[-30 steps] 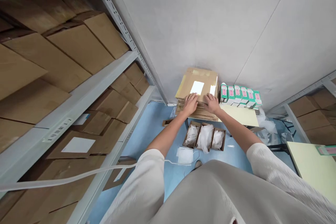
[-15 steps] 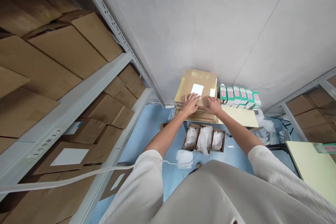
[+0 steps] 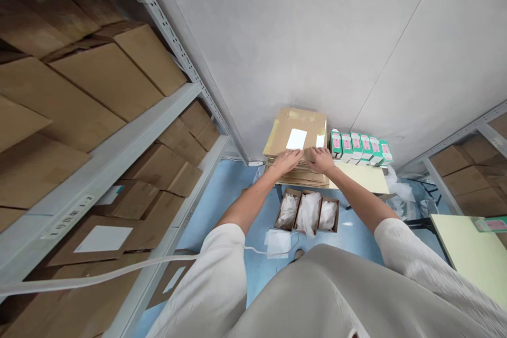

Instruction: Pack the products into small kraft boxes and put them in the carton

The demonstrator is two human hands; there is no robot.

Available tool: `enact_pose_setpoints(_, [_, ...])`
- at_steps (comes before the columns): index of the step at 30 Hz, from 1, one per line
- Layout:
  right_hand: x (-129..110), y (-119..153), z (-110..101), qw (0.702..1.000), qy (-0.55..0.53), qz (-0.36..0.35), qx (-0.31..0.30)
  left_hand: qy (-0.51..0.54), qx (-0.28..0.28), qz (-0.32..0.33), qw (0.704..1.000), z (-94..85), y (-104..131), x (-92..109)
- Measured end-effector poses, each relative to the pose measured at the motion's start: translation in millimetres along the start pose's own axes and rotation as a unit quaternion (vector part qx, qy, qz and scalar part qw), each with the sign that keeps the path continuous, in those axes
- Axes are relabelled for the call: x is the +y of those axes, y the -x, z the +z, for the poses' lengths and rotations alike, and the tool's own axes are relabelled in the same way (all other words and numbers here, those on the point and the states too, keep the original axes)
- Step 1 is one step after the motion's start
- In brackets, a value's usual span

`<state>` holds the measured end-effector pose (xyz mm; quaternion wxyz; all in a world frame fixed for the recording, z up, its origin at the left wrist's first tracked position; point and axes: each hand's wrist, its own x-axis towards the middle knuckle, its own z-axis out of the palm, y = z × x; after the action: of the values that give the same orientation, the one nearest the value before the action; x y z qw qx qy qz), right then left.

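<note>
A stack of flattened brown cardboard (image 3: 303,121) lies on a pale table against the wall, with a white label (image 3: 296,139) and a smaller one (image 3: 320,140) on its top sheet. My left hand (image 3: 288,160) is at the stack's front edge, just below the larger label, its fingers bent over the cardboard. Close beside it on the right, my right hand (image 3: 321,159) has its fingers curled at the same edge. Both hands touch the top cardboard; their thumbs are hard to make out. Green and white boxes (image 3: 356,143) stand in a row right of the stack.
Loaded shelving (image 3: 158,108) rises on the left. Three cartons (image 3: 338,216) with white plastic inside sit on the blue floor under the pale table (image 3: 366,177). Another table (image 3: 475,253) and shelves (image 3: 435,174) are on the right. A pale cord crosses at lower left.
My left hand has slid off the larger label to the front edge, closer to my right hand. The fingers of both hands are now bent over that edge.
</note>
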<state>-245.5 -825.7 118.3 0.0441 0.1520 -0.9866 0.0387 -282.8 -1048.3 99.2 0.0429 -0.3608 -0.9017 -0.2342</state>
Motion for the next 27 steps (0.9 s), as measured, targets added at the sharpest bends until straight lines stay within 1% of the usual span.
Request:
enact_pose_setpoints(3, [-3.0, 2.0, -4.4, 1.0, 0.008, -0.009, 0.003, 0.018, 0.016, 0.003, 1.0, -1.8, 0.1, 1.2])
enact_pose_setpoints(7, [-8.8, 5.0, -11.1, 0.999, 0.017, -0.035, 0.007, 0.016, 0.015, 0.018, 1.0, -7.4, 0.0, 3.3])
enact_pose_setpoints(12, [-13.4, 11.7, -22.3, 0.999, 0.017, -0.034, 0.029, 0.035, 0.067, 0.019, 0.997, -18.1, 3.5, 0.1])
enact_pose_setpoints(15, [-11.4, 18.4, -30.5, 0.998, 0.009, -0.04, 0.039, 0.045, 0.083, 0.01, 0.996, -24.4, 6.1, -1.0])
enact_pose_setpoints(17, [-9.1, 23.7, -35.8, 0.998, 0.003, -0.049, 0.05, 0.05, 0.087, 0.014, 0.995, -27.6, 6.1, 2.6])
enact_pose_setpoints(21, [-3.2, 36.6, -47.0, 0.995, -0.001, -0.048, 0.086, 0.046, 0.093, 0.03, 0.994, -31.0, 1.2, 22.1])
enact_pose_setpoints(24, [5.1, 50.0, -55.9, 0.994, -0.003, -0.038, 0.106, 0.036, 0.095, 0.049, 0.994, -30.8, -4.8, 42.5])
enact_pose_setpoints(27, [18.4, 68.8, -63.4, 0.993, -0.003, -0.027, 0.116, 0.032, 0.094, 0.076, 0.992, -27.4, -11.8, 64.7])
